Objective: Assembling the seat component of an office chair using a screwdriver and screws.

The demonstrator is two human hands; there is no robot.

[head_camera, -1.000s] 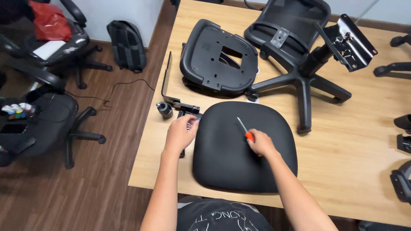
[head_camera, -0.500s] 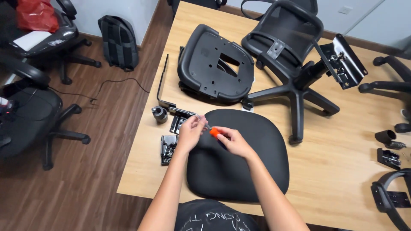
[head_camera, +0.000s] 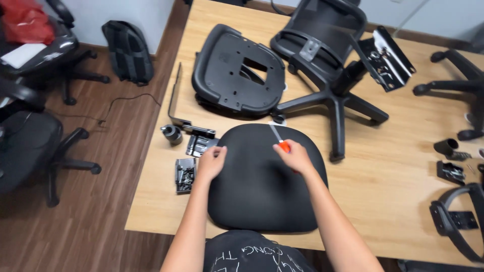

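A black padded seat cushion (head_camera: 262, 196) lies on the wooden table (head_camera: 383, 171) right in front of me. My right hand (head_camera: 295, 157) rests on its upper part and grips a screwdriver (head_camera: 279, 139) with an orange handle, the metal shaft pointing away from me. My left hand (head_camera: 212, 162) sits at the cushion's left edge with fingers curled; I cannot see anything in it. Just left of that hand lie small black metal brackets with screws (head_camera: 185, 175) and a black L-shaped armrest bar (head_camera: 177, 108).
Beyond the cushion lie a black plastic seat shell (head_camera: 237, 75), a mesh chair back (head_camera: 322, 40) and a five-star base (head_camera: 335, 108) with its mechanism plate (head_camera: 388, 58). Chair parts (head_camera: 454, 166) lie at the right. Office chairs (head_camera: 30, 146) and a backpack (head_camera: 128, 50) stand on the floor left.
My right hand moved with the screwdriver from near my left hand back to the cushion's upper middle. My left hand drew back onto the cushion's left edge.
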